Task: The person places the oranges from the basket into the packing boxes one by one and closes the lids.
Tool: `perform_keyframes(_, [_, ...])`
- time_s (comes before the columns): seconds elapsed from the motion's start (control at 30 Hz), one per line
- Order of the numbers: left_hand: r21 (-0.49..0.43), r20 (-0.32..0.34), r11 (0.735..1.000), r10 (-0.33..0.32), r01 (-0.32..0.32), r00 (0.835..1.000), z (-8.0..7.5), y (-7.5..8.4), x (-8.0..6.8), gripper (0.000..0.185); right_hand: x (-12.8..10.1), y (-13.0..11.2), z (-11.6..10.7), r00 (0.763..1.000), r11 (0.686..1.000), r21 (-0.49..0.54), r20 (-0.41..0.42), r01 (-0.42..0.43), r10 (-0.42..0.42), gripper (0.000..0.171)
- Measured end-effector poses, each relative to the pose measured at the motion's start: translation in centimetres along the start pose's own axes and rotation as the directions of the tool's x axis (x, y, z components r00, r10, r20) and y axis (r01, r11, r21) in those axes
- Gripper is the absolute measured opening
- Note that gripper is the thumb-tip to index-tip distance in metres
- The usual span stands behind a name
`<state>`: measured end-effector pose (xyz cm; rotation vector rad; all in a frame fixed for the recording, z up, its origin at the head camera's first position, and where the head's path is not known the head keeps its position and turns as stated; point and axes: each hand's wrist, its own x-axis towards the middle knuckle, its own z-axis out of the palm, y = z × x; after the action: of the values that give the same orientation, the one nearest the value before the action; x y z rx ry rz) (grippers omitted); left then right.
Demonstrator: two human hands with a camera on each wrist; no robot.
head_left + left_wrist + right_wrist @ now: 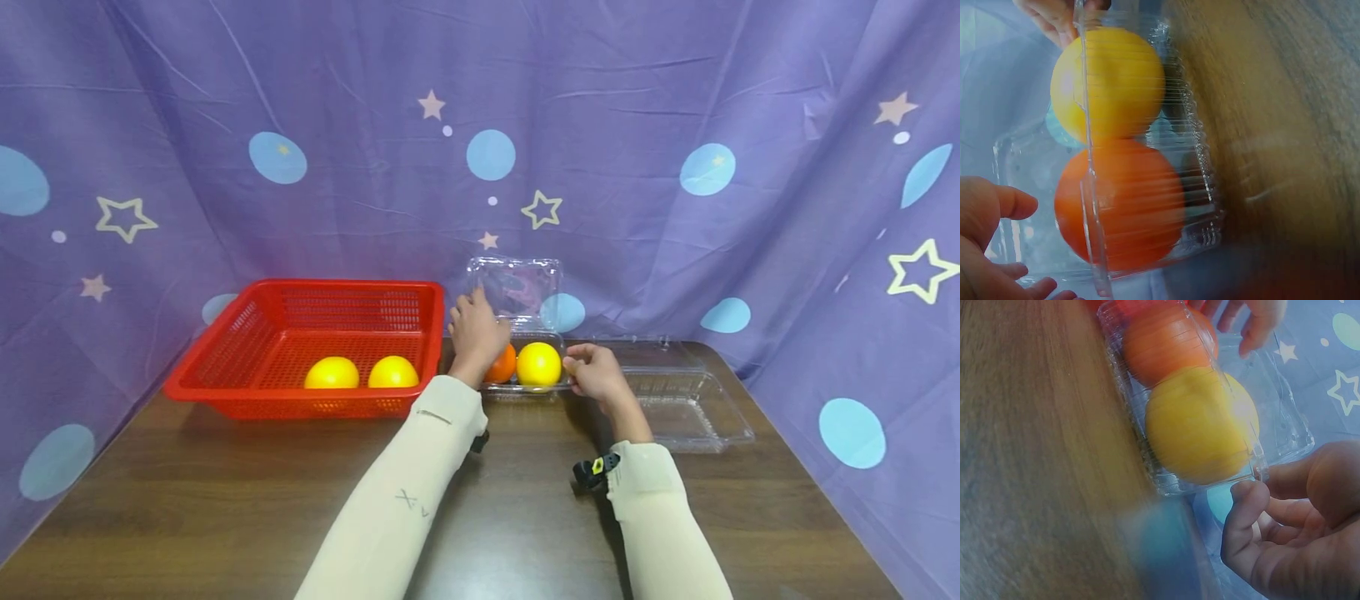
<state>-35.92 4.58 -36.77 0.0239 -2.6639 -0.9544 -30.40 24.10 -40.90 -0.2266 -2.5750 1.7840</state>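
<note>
A clear plastic clamshell box stands at the back of the table with its lid raised against the curtain. Side by side in its base sit an orange ball on the left and a yellow ball on the right. At the right end, my right hand pinches the box's rim between thumb and finger. My left hand is at the left end by the lid, fingers spread, and partly hides the orange ball in the head view.
To the left stands a red slotted basket with two yellow balls near its front wall. Another clear clamshell box lies open at the right, close to the table's edge. A purple curtain hangs right behind the table.
</note>
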Motion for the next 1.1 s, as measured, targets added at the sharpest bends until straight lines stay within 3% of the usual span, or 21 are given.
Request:
perform_keyframes(0.3, [-0.081, 0.047, 0.994, -0.070, 0.073, 0.996, 0.6, -1.1, 0.8, 0.083, 0.0, 0.0, 0.0, 1.000, 1.000, -0.013, -0.004, 0.000, 0.000, 0.033])
perform_keyframes(0.6, [-0.079, 0.115, 0.996, -0.036, 0.045, 0.993, 0.9, -1.9, 0.8, 0.094, 0.0, 0.0, 0.0, 1.000, 1.000, 0.001, -0.007, -0.006, 0.006, 0.032])
perform_keyframes(0.87, [-0.102, 0.100, 0.994, -0.031, 0.041, 0.995, 0.8, -1.9, 0.6, 0.094, 0.1, 0.0, 0.0, 1.000, 1.000, 0.001, -0.010, -0.007, 0.007, 0.032])
perform_keyframes(1.1, [-0.176, 0.054, 0.984, -0.014, 0.023, 0.998, 0.8, -1.6, 0.7, 0.094, 0.0, 0.0, 0.0, 1.000, 1.000, 0.002, -0.011, -0.004, 0.004, 0.032])
